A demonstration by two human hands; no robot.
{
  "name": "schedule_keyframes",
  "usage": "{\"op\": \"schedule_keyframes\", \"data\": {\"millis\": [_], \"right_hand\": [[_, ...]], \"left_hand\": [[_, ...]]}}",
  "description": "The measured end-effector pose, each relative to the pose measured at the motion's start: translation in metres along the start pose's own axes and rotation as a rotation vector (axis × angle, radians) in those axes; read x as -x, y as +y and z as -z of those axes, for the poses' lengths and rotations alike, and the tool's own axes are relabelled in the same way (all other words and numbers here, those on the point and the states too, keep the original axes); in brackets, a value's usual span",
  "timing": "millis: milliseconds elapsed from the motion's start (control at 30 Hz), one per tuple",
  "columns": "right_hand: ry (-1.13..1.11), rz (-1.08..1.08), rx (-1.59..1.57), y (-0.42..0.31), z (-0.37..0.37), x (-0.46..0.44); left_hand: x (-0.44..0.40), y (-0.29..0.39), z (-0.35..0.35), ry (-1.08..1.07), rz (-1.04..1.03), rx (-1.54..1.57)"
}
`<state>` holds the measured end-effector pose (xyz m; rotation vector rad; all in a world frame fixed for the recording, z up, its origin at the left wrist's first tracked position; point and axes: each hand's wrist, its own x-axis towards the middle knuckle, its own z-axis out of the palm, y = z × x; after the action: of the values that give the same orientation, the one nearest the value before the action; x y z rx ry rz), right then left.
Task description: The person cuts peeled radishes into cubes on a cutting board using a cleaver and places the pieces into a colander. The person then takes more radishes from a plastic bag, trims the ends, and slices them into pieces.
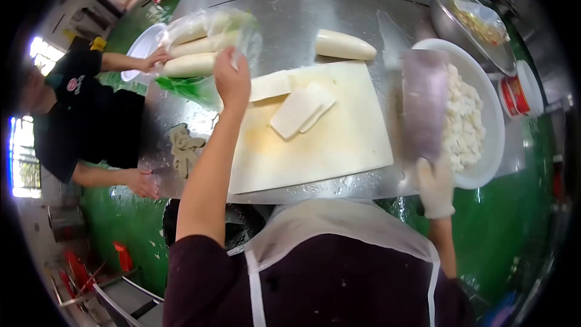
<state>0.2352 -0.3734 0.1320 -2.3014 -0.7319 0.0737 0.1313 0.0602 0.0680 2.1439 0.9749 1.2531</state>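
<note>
My left hand (232, 79) is raised at the near right corner of a clear plastic bag (247, 33) of whole white radishes (190, 65). Its fingers are closed, with a small pale bit showing at the tips that I cannot make out. My right hand (436, 188), in a white glove, grips a cleaver (425, 100). Its broad, motion-smeared blade is over the left side of a white basin (497, 139) of radish chunks (465, 136). Thick radish slabs (296, 113) lie on the white cutting board (339, 151) between my hands. Just beyond the board rests a peeled radish piece (344, 45).
A person in black (91, 97) stands at the left, one hand (157, 59) at the bag, the other (142, 183) by the table edge. Crumpled gloves (183, 148) lie on the steel table (290, 15). A metal bowl (439, 9) and white bucket (532, 94) are at right.
</note>
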Motion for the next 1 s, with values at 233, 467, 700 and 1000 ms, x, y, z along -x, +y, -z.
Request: {"op": "schedule_keyframes", "data": {"millis": [233, 467, 700, 1000], "right_hand": [[-0.4, -0.086, 0.429, -0.003, -0.05, -0.004], [-0.428, -0.141, 0.458, 0.0, -0.061, -0.006], [-0.366, -0.244, 0.444, -0.005, -0.066, 0.001], [-0.287, -0.269, 0.394, -0.002, -0.075, 0.019]], "left_hand": [[0.134, 0.029, -0.021, -0.539, -0.156, -0.454], [0.13, 0.021, -0.037, -0.678, -0.243, -0.337], [0.064, 0.014, -0.077, -0.911, -0.645, -0.195], [0.099, 0.027, -0.006, -1.049, -0.909, 0.064]]}}
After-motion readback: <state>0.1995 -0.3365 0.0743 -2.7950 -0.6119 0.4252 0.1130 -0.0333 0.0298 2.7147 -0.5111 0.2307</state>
